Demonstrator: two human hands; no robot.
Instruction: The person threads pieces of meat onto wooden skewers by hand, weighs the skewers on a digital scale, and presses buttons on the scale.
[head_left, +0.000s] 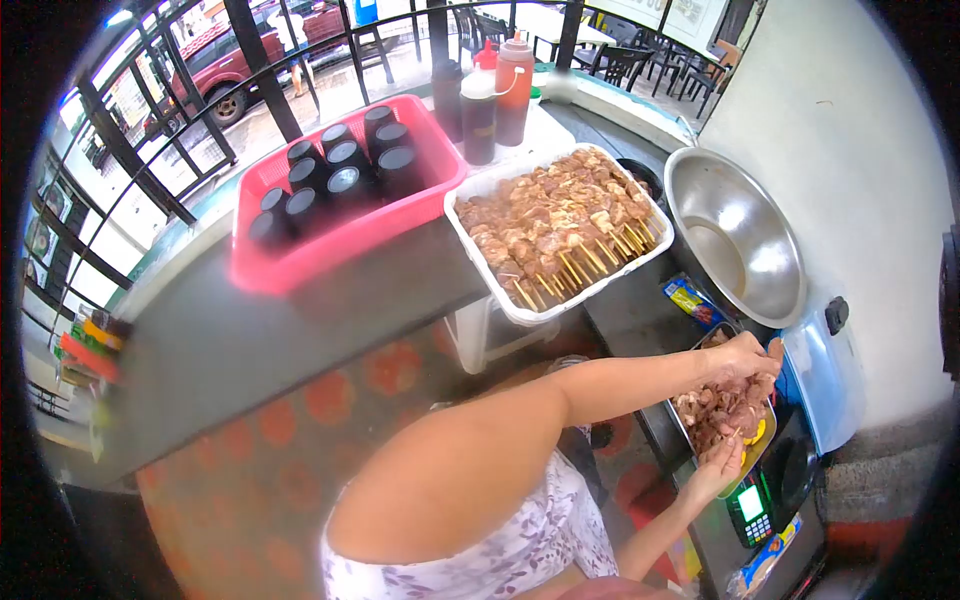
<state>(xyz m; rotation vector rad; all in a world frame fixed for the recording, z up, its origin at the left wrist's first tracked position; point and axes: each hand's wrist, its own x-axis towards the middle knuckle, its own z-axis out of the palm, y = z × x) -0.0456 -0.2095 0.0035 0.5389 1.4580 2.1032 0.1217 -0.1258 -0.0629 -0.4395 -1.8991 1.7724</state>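
Observation:
My left hand [742,358] is closed on a piece of raw meat over the far end of a metal tray [763,440]. Nearer to me, my right hand [722,464] pinches a thin skewer stick [738,433] at the tray's near side. Chunks of raw meat [715,410] fill much of this tray, with something yellow beside them. A white tray [535,318] farther left holds rows of skewered meat [565,225], their bare stick ends pointing toward me.
A large steel bowl [735,235] leans near the wall. Behind are a pink basket [330,245] of black cups and several sauce bottles [513,95]. A lit keypad device [750,508], a blue translucent lid [825,375] and plastic packets [768,558] lie around the metal tray.

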